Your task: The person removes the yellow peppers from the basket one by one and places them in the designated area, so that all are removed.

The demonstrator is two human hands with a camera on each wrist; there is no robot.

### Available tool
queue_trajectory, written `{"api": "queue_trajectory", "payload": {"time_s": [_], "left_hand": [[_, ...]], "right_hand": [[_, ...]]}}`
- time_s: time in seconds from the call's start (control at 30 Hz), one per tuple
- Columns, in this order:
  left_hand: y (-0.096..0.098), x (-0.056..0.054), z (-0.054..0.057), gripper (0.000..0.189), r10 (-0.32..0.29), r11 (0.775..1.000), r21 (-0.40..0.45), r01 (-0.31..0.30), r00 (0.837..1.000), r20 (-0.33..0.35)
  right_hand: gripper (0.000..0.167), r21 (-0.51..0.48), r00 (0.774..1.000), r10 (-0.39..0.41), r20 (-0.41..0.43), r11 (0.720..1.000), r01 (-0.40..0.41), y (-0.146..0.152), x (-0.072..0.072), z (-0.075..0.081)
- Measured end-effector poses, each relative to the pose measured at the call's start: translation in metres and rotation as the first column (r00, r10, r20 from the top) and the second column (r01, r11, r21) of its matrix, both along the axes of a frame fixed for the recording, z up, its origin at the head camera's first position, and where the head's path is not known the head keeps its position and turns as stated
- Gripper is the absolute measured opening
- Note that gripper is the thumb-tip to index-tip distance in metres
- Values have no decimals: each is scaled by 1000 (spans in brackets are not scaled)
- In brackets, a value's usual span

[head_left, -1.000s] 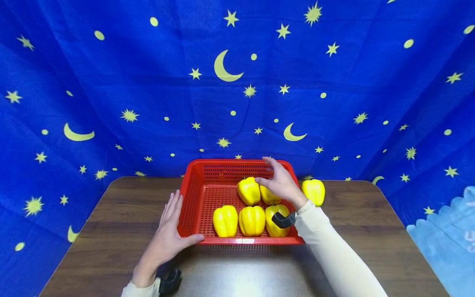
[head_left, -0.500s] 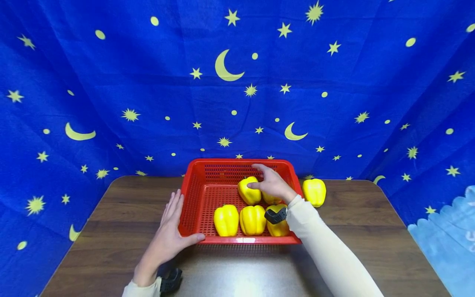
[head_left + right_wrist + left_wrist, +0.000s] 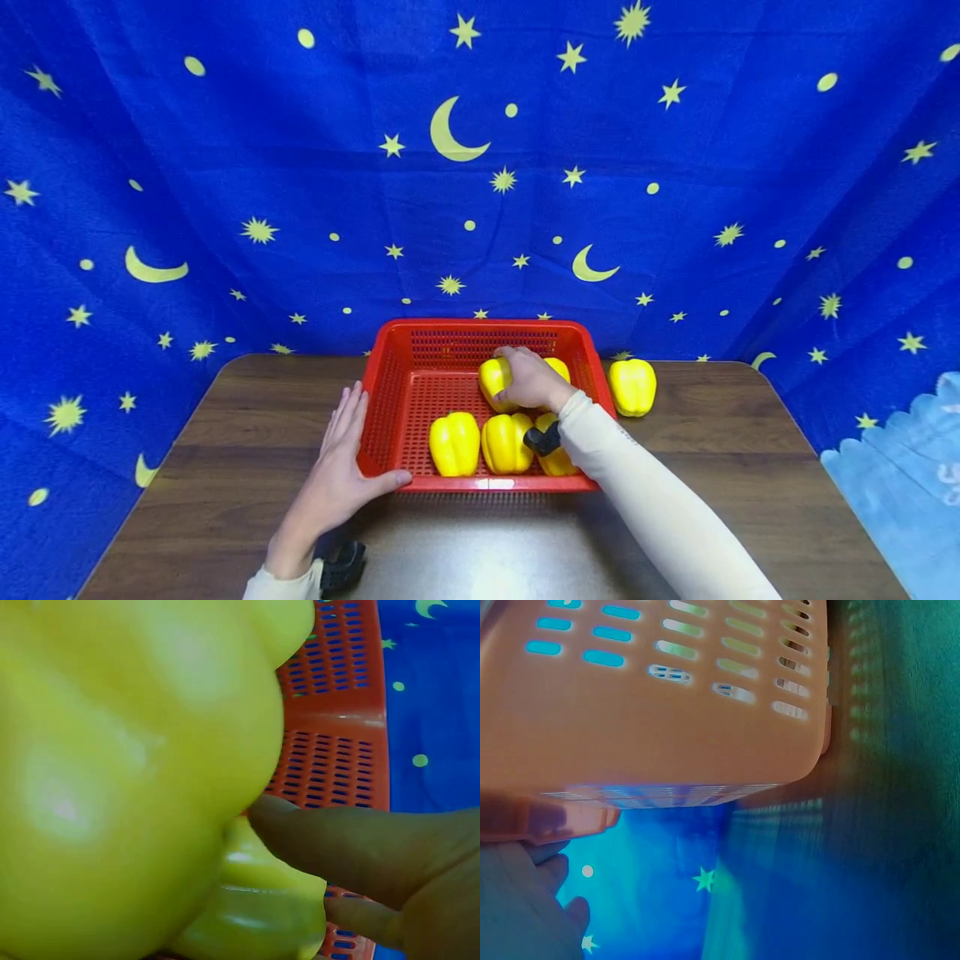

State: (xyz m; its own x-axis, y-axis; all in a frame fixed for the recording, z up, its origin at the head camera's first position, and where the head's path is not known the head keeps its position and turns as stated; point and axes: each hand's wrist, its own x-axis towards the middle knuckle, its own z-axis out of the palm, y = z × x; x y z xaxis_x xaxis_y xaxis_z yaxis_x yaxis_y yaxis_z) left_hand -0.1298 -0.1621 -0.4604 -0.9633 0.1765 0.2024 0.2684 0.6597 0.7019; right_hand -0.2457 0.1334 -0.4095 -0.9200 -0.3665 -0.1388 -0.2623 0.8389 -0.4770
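A blue cloth (image 3: 337,125) printed with yellow moons and stars hangs behind a wood-grain table (image 3: 720,454), on which a red basket (image 3: 450,484) stands near the far edge. Five yellow peppers are in the basket. Three make up a near row: a left one (image 3: 454,446), a middle one (image 3: 506,446) and a right one (image 3: 553,458) partly covered by a black wristband (image 3: 542,439). Behind them sit the far pepper (image 3: 491,377) and its neighbour (image 3: 558,367), mostly hidden by the right hand (image 3: 531,381). A lone pepper (image 3: 632,388) lies on the table just beside the basket's right wall. The right hand comes from above, thumb and fingers curled round the far pepper; whether it bears any weight I cannot tell. The left hand (image 3: 341,462) has its fingers extended along the basket's left side, thumb on the near rim, apparently steadying it. The step in hand seems to be handling that one pepper; the next move probably calls for a secure hold and a straight lift, without knocking its neighbour.
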Motion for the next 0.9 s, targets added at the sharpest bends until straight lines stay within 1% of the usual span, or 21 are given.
{"api": "queue_trajectory", "payload": {"time_s": [0.23, 0.4, 0.9], "left_hand": [[1, 0, -1, 122, 8, 1000, -2, -8, 1000, 15], [1, 0, -1, 122, 10, 1000, -7, -10, 1000, 13], [1, 0, -1, 122, 14, 1000, -10, -14, 1000, 12]], "right_hand": [[85, 103, 999, 53, -7, 993, -52, -2, -1, -3], [88, 115, 998, 64, -10, 991, -63, -3, -3, -5], [92, 162, 998, 62, -21, 985, -58, -5, -5, -12]]}}
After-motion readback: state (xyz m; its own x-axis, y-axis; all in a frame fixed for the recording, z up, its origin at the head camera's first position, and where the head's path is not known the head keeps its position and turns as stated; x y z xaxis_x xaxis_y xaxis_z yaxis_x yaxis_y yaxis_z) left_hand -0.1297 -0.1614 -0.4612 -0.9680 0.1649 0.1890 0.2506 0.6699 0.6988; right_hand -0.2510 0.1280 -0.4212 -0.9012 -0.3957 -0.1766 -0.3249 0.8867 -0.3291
